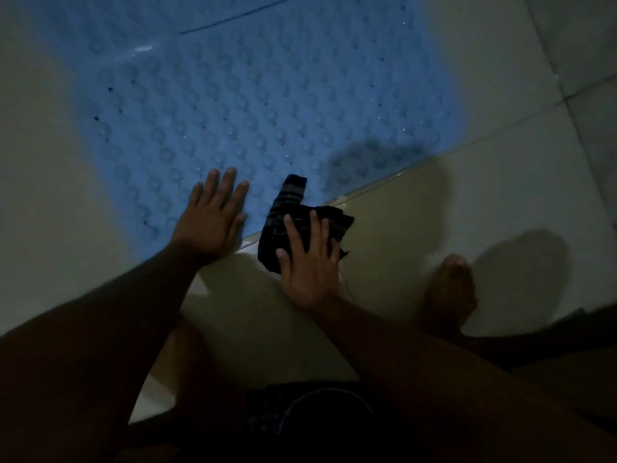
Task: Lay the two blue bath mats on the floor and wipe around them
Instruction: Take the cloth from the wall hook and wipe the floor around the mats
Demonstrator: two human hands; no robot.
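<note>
The floor (500, 78) I am crouched over is pale, glossy tile, cream-white and faintly reflective, with thin dark grout lines (564, 96) crossing toward two o'clock. The light is dim. Soft rounded shadows (521, 262) lie across the tiles at about four o'clock, the tiles toward one o'clock look brightest, and everything near six o'clock sinks into darkness.

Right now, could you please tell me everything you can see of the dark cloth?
The dark cloth is a crumpled fabric rag, black with grey stripes. It lies on the tiled floor, one end over the near edge of the blue bath mat. The right hand presses flat on it.
</note>
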